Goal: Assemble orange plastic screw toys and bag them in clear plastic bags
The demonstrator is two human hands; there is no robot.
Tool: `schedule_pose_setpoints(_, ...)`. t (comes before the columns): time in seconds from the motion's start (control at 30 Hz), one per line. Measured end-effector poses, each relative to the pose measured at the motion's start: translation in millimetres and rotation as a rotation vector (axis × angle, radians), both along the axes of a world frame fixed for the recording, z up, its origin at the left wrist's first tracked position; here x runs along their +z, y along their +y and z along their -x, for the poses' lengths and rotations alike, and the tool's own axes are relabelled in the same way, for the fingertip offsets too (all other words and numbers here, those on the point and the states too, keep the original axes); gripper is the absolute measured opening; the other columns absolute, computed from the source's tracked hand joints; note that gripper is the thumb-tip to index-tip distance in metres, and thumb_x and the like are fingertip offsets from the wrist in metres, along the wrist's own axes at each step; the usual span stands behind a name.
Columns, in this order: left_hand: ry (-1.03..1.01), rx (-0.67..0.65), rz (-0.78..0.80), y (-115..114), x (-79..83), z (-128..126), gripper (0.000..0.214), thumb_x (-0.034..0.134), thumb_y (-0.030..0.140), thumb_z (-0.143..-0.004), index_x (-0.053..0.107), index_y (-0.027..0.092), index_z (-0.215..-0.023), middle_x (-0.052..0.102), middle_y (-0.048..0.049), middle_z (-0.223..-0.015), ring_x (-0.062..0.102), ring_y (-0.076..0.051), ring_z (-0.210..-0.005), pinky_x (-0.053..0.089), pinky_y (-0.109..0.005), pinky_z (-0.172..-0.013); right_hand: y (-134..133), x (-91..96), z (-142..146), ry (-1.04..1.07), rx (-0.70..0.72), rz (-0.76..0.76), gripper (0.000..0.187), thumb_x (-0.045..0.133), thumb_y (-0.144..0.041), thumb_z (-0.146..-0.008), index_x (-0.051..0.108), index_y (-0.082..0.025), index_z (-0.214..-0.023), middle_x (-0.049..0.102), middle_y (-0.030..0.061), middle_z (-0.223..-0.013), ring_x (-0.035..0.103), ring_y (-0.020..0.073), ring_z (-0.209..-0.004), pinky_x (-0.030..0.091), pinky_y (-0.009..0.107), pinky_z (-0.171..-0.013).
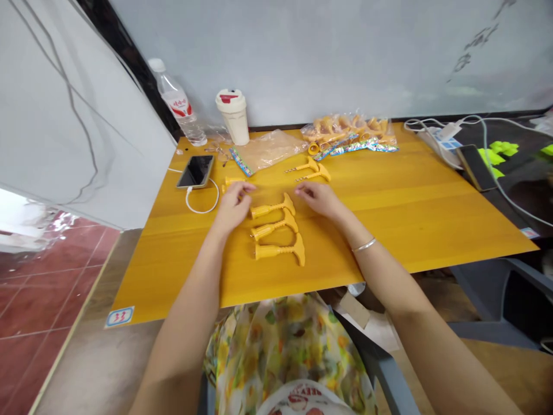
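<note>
Three yellow T-handled tools (275,230) lie in a column, their handles to the right and their wider sleeves to the left. My left hand (234,204) is just left of the topmost one, thumb and forefinger apart, with nothing visible between them. Beyond it a yellow piece (234,181) is partly hidden by the fingers. My right hand (320,199) hovers to the right of the column, fingers loosely stretched and holding nothing I can see. Just behind it lie two yellow T-handles with bare spiral metal bits (314,170).
Along the back stand a water bottle (179,106) and a white lidded cup (234,118). Nearby are an opened clear bag (274,151) and a bag of yellow parts (349,134). A phone on a cable (196,171) lies left; a power strip (443,141) and another phone (476,167) are right.
</note>
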State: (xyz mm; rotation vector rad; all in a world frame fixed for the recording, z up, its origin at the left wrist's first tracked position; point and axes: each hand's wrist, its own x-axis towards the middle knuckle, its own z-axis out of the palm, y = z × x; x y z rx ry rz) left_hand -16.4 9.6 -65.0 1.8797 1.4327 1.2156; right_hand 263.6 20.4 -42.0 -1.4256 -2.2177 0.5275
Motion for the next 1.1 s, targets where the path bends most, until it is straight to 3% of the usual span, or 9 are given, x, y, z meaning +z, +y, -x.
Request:
schedule_pose_setpoints(0.13, -0.104, 0.402, -0.153, 9, -0.6, 20, 0.037, 0.052, 0.009, -0.069, 0.053, 0.023, -0.104, 0.058, -0.0059, -0.105, 0.056, -0.020, -0.093, 0.047, -0.034, -0.082, 23, -8.3, -29, -0.143, -0.341, -0.277, 0.043, 0.051, -0.029, -0.096, 0.064, -0.015, -0.135, 0.063, 0.0204, -0.124, 0.053, 0.0327, -0.117, 0.042, 0.046, -0.100)
schedule_pose_setpoints(0.23, -0.050, 0.490, -0.122, 14, -7.6, 29, 0.040, 0.052, 0.006, -0.066, 0.050, 0.022, -0.103, 0.055, -0.0087, -0.109, 0.055, -0.023, -0.101, 0.046, -0.040, -0.091, 28, -15.5, -39, -0.236, -0.412, -0.205, 0.053, 0.054, -0.031, -0.095, 0.055, -0.021, -0.147, 0.054, 0.0214, -0.141, 0.047, 0.0378, -0.126, 0.041, 0.054, -0.101)
schedule_pose_setpoints(0.4, 0.117, 0.423, -0.057, 16, -17.1, 26, 0.039, 0.055, 0.006, -0.067, 0.051, 0.019, -0.104, 0.056, -0.0139, -0.113, 0.053, -0.032, -0.115, 0.039, -0.052, -0.107, 21, -15.4, -38, -0.253, -0.416, -0.126, 0.039, 0.056, -0.039, -0.095, 0.068, -0.026, -0.130, 0.063, 0.0179, -0.128, 0.050, 0.0373, -0.119, 0.044, 0.054, -0.097)
schedule_pose_setpoints(0.67, 0.272, 0.355, -0.026, 10, -19.4, 26, 0.029, 0.061, 0.016, -0.073, 0.061, 0.020, -0.102, 0.058, -0.0131, -0.105, 0.054, -0.037, -0.116, 0.037, -0.057, -0.109, 18, -13.0, -36, -0.257, -0.408, -0.108, 0.027, 0.060, -0.032, -0.094, 0.073, -0.026, -0.118, 0.061, 0.0161, -0.114, 0.056, 0.0316, -0.107, 0.048, 0.044, -0.090)
schedule_pose_setpoints(0.8, 0.232, 0.314, 0.008, 6, -11.2, 23, 0.026, 0.059, 0.017, -0.077, 0.061, 0.018, -0.103, 0.060, -0.0127, -0.103, 0.060, -0.031, -0.100, 0.045, -0.050, -0.100, 21, -18.2, -33, -0.131, -0.360, -0.180, 0.032, 0.055, -0.028, -0.094, 0.071, -0.020, -0.121, 0.056, 0.0152, -0.110, 0.058, 0.0271, -0.095, 0.050, 0.041, -0.088)
schedule_pose_setpoints(0.9, 0.071, 0.225, 0.013, 2, -3.0, 14, 0.027, 0.060, 0.024, -0.081, 0.060, 0.019, -0.108, 0.064, -0.0094, -0.104, 0.062, -0.022, -0.084, 0.051, -0.039, -0.084, 20, -18.7, -25, -0.030, -0.319, -0.267, 0.033, 0.052, -0.027, -0.094, 0.069, -0.019, -0.121, 0.052, 0.0138, -0.109, 0.056, 0.0264, -0.097, 0.050, 0.041, -0.090)
schedule_pose_setpoints(1.1, -0.126, -0.018, 0.037, -4, -1.6, -8, 0.033, 0.064, 0.034, -0.083, 0.060, 0.022, -0.113, 0.065, -0.0041, -0.096, 0.061, -0.016, -0.083, 0.049, -0.029, -0.075, 10, -14.9, -5, 0.085, -0.202, -0.356, 0.030, 0.050, -0.028, -0.096, 0.070, -0.022, -0.118, 0.048, 0.0119, -0.109, 0.053, 0.0248, -0.101, 0.050, 0.040, -0.093)
